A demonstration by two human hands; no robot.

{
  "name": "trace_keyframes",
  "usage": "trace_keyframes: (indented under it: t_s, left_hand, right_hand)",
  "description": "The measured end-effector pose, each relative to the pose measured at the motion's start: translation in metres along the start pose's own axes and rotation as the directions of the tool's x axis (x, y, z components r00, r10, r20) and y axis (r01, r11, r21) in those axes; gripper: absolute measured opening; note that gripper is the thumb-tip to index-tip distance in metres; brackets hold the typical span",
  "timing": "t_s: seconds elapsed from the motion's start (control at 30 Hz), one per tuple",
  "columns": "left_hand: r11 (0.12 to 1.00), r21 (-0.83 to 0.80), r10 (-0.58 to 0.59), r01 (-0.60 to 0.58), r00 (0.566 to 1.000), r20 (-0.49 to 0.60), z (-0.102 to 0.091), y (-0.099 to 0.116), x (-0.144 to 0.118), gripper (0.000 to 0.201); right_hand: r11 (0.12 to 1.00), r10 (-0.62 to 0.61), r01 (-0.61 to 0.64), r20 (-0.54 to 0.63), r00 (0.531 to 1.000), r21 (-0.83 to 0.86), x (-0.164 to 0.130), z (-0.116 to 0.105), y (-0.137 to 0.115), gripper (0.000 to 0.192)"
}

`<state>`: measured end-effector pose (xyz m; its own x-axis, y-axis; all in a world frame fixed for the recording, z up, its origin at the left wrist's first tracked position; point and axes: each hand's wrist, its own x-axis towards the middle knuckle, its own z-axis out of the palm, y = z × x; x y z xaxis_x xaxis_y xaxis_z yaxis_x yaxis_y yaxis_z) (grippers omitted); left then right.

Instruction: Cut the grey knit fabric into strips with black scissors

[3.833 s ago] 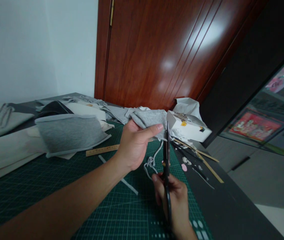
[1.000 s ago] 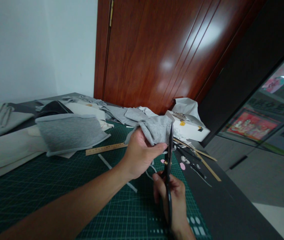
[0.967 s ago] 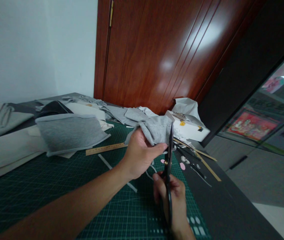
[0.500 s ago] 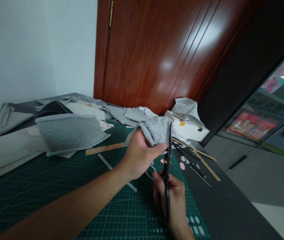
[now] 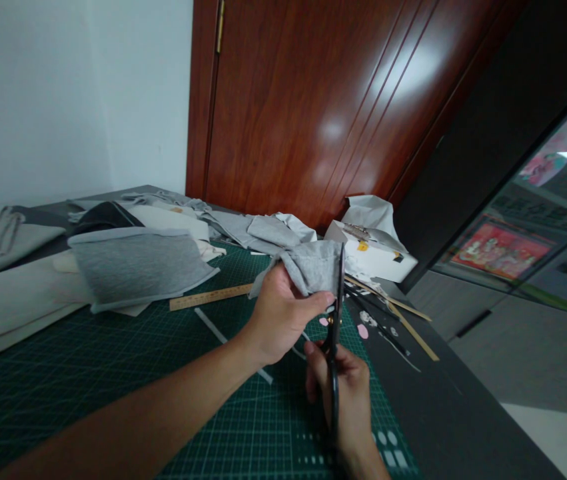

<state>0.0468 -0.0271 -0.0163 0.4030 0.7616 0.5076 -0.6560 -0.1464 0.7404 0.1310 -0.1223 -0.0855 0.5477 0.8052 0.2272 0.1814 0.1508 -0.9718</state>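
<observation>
My left hand (image 5: 283,317) pinches a piece of grey fabric (image 5: 316,263) between thumb and fingers, held up over the green cutting mat (image 5: 243,427). Black scissors (image 5: 334,340) are in my right hand (image 5: 346,383), whose fingers wrap the handles. Their blades point away from me and lie along the fabric's right edge, close to my left thumb tip. Whether the blades are parted is hard to make out from this angle. Thin pale strips, one a straight strip (image 5: 212,325), lie on the mat below my hands.
A wooden ruler (image 5: 208,297) lies left of my hands, beside a grey fabric panel (image 5: 143,267) and folded pale cloth (image 5: 18,293). To the right are a white box (image 5: 376,257), wooden sticks (image 5: 416,333) and small scraps. A wooden door (image 5: 303,100) stands behind the table.
The grey fabric has sunk slightly and its top lies flatter against the scissor blades. Both hands keep nearly the same place and hold.
</observation>
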Motion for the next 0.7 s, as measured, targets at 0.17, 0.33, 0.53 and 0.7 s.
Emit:
trace_keyframes:
  t_s: [0.17,0.33,0.53,0.7]
  left_hand:
    - [0.972,-0.225,-0.079,0.073,0.997,-0.017,0.006,0.004,-0.002,0.037]
    - [0.865,-0.481,-0.23,0.14,0.964,-0.134,0.006,0.011,0.006,0.02]
    - [0.855,-0.509,-0.209,0.094,0.963,-0.172,0.001,0.017,0.017,0.037]
    - [0.841,-0.53,-0.209,0.105,0.968,-0.139,0.0,0.03,0.021,0.046]
  right_hand:
    - [1.0,0.003,-0.003,-0.012,1.0,-0.019,0.001,0.0,0.0,0.047]
    - [1.0,0.018,-0.018,0.007,1.0,-0.016,-0.002,0.001,0.001,0.043]
    - [1.0,0.007,-0.007,0.01,1.0,-0.001,-0.006,0.006,0.0,0.041]
    - [1.0,0.02,-0.02,0.051,0.999,-0.003,-0.007,0.006,0.004,0.04]
